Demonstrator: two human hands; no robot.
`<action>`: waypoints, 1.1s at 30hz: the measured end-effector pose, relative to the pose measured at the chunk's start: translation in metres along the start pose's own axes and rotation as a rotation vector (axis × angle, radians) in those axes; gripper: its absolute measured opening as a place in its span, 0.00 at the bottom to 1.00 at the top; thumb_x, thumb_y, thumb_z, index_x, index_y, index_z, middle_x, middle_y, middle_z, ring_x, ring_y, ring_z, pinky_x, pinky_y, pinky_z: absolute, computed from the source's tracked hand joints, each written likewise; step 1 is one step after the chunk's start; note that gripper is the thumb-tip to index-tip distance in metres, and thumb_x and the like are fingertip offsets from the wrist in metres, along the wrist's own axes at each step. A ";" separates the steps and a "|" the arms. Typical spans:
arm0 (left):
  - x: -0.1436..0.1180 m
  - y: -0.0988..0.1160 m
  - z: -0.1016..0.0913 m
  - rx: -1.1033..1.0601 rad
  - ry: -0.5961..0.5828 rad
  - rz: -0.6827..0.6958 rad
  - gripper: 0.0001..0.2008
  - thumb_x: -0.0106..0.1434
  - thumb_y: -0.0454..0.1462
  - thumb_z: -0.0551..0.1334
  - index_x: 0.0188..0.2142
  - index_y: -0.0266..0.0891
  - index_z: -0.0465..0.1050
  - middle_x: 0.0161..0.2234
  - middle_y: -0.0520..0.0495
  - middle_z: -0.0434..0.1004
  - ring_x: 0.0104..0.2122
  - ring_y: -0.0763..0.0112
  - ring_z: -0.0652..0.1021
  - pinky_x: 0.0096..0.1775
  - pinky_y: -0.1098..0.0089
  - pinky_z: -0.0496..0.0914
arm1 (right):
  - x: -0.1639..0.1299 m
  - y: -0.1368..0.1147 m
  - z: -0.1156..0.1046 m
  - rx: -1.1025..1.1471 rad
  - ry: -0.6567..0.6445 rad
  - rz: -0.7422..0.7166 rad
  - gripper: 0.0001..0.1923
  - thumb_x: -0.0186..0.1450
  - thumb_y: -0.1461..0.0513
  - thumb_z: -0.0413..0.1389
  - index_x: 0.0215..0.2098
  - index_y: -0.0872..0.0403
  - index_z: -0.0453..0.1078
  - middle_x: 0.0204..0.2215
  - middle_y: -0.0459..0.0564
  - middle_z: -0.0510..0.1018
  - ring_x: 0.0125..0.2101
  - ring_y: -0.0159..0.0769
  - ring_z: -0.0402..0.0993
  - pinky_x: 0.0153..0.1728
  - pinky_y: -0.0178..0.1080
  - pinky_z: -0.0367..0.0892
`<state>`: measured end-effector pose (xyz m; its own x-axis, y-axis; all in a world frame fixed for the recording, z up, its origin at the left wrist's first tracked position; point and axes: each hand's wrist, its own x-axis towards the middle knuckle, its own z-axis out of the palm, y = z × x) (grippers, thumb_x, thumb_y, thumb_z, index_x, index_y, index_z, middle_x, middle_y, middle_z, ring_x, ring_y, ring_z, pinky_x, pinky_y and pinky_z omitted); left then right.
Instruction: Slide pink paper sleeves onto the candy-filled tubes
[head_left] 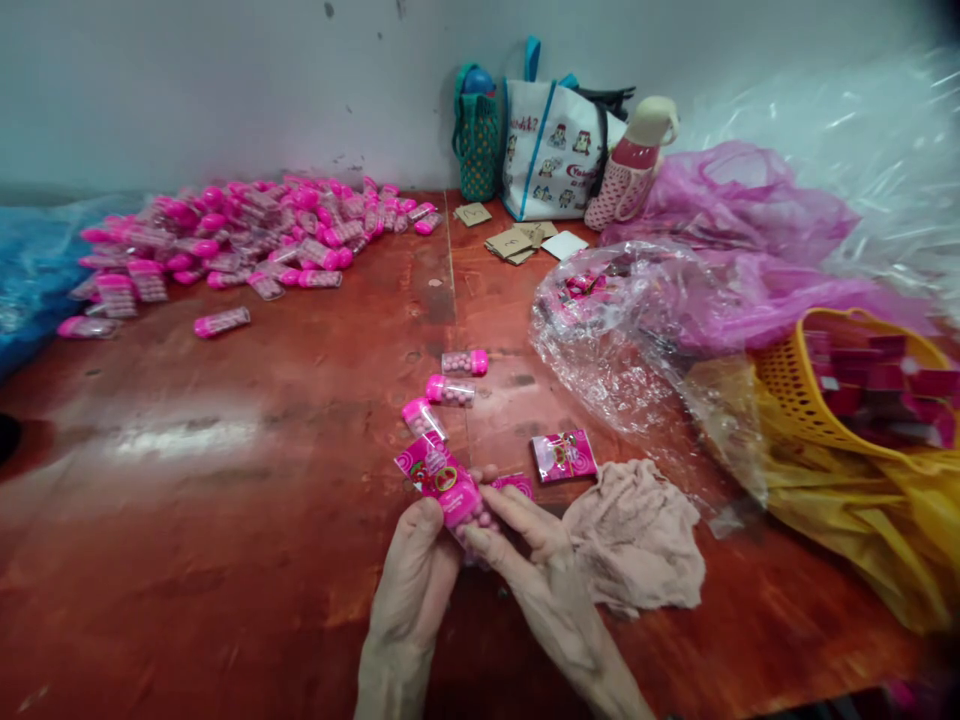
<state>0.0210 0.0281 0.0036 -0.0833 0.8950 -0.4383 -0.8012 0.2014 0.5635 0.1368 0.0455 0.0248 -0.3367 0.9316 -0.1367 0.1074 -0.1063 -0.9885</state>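
Note:
Between both hands is a clear candy bottle [478, 522] of pink balls, with a printed pink label sleeve [429, 464] over its cap end and sticking out past it. My left hand [418, 560] is closed on the bottle from the left, thumb against the sleeve. From the right, my right hand [529, 545] pinches the bottle with thumb and fingers. Just beyond lie three more candy bottles with pink caps, the nearest one [424, 418] almost touching the sleeve. A stack of flat pink labels [564, 456] lies right of my hands, and another pink label [514, 487] is partly hidden behind my right fingers.
A crumpled beige cloth [637, 535] lies beside my right wrist. A yellow basket [787, 385] of pink labels stands at the right, among plastic bags [615, 350]. Many capped candy bottles [247, 235] are heaped at the back left. Cardboard pieces [514, 243], a tote bag [551, 150] and drink bottles stand by the wall.

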 end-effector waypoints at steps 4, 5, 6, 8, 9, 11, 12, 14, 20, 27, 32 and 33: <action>0.000 0.001 -0.002 0.064 0.001 0.023 0.14 0.53 0.41 0.66 0.37 0.35 0.78 0.43 0.37 0.77 0.39 0.57 0.77 0.42 0.61 0.70 | 0.001 0.001 0.002 0.042 0.030 0.045 0.11 0.62 0.60 0.56 0.43 0.50 0.73 0.34 0.45 0.75 0.36 0.35 0.71 0.36 0.33 0.66; 0.001 0.001 -0.002 0.081 0.005 0.033 0.14 0.52 0.41 0.66 0.36 0.35 0.78 0.42 0.36 0.77 0.38 0.58 0.77 0.41 0.61 0.71 | 0.001 0.001 0.004 0.038 0.049 0.052 0.11 0.62 0.60 0.56 0.43 0.50 0.73 0.33 0.45 0.75 0.35 0.34 0.71 0.35 0.33 0.66; 0.001 0.001 -0.002 0.093 0.014 0.044 0.14 0.52 0.42 0.66 0.36 0.35 0.78 0.42 0.36 0.77 0.37 0.58 0.77 0.40 0.61 0.71 | 0.001 0.002 0.006 0.026 0.069 0.056 0.11 0.62 0.60 0.56 0.42 0.51 0.73 0.33 0.45 0.75 0.34 0.34 0.71 0.34 0.33 0.66; 0.002 0.001 -0.002 0.104 0.046 0.061 0.15 0.51 0.43 0.66 0.35 0.34 0.78 0.40 0.36 0.78 0.34 0.59 0.78 0.38 0.61 0.71 | 0.000 0.004 0.010 -0.012 0.111 0.051 0.10 0.61 0.60 0.57 0.41 0.52 0.73 0.32 0.45 0.76 0.31 0.34 0.72 0.33 0.33 0.66; 0.003 0.001 -0.001 0.102 0.065 0.064 0.15 0.51 0.43 0.67 0.35 0.34 0.78 0.39 0.37 0.78 0.33 0.60 0.78 0.38 0.61 0.72 | -0.001 0.005 0.012 -0.021 0.132 0.049 0.10 0.60 0.60 0.58 0.41 0.52 0.73 0.32 0.45 0.77 0.31 0.33 0.72 0.33 0.33 0.67; 0.003 -0.001 0.000 0.096 0.094 0.060 0.13 0.52 0.41 0.66 0.35 0.34 0.78 0.36 0.39 0.79 0.32 0.62 0.78 0.37 0.62 0.72 | -0.002 0.006 0.015 0.009 0.158 0.061 0.12 0.59 0.61 0.59 0.42 0.52 0.71 0.32 0.46 0.77 0.31 0.33 0.73 0.33 0.33 0.68; 0.003 -0.003 0.002 0.091 0.101 0.052 0.12 0.53 0.40 0.66 0.34 0.34 0.78 0.34 0.40 0.79 0.32 0.63 0.78 0.37 0.62 0.72 | -0.002 0.007 0.016 0.046 0.166 0.076 0.13 0.59 0.60 0.59 0.43 0.52 0.70 0.32 0.46 0.77 0.31 0.33 0.73 0.32 0.33 0.68; 0.003 -0.008 0.004 0.074 0.105 0.039 0.10 0.53 0.39 0.66 0.32 0.34 0.78 0.31 0.42 0.79 0.31 0.63 0.77 0.37 0.63 0.71 | -0.002 0.009 0.016 0.132 0.191 0.108 0.16 0.60 0.60 0.58 0.46 0.52 0.67 0.31 0.46 0.76 0.30 0.33 0.73 0.31 0.33 0.69; 0.001 -0.020 0.003 -0.015 0.078 -0.010 0.09 0.54 0.40 0.65 0.29 0.34 0.77 0.29 0.43 0.78 0.33 0.63 0.77 0.39 0.64 0.70 | -0.001 0.009 0.012 0.182 0.245 0.125 0.21 0.59 0.63 0.58 0.50 0.51 0.60 0.30 0.44 0.75 0.31 0.32 0.73 0.33 0.33 0.69; 0.002 -0.012 0.004 -0.037 0.100 0.014 0.13 0.59 0.41 0.60 0.37 0.33 0.76 0.33 0.40 0.78 0.35 0.61 0.77 0.39 0.62 0.71 | -0.007 0.010 0.020 0.142 0.231 0.101 0.25 0.61 0.64 0.55 0.54 0.53 0.54 0.37 0.49 0.77 0.34 0.34 0.75 0.34 0.34 0.70; 0.005 -0.010 0.002 -0.022 0.128 0.088 0.12 0.58 0.41 0.61 0.35 0.34 0.76 0.33 0.41 0.78 0.33 0.63 0.77 0.37 0.63 0.71 | -0.009 0.016 0.024 0.152 0.270 0.106 0.22 0.61 0.61 0.56 0.52 0.54 0.57 0.25 0.45 0.76 0.25 0.33 0.73 0.28 0.34 0.69; 0.006 -0.010 0.000 -0.021 0.136 0.090 0.11 0.57 0.41 0.62 0.34 0.34 0.76 0.32 0.42 0.78 0.32 0.63 0.77 0.36 0.64 0.71 | -0.009 0.016 0.024 0.137 0.262 0.105 0.22 0.61 0.61 0.56 0.52 0.54 0.57 0.24 0.44 0.75 0.23 0.32 0.72 0.27 0.34 0.69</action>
<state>0.0285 0.0316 -0.0041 -0.2336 0.8468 -0.4778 -0.7989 0.1130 0.5908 0.1192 0.0272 0.0083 -0.0762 0.9690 -0.2349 -0.0043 -0.2359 -0.9718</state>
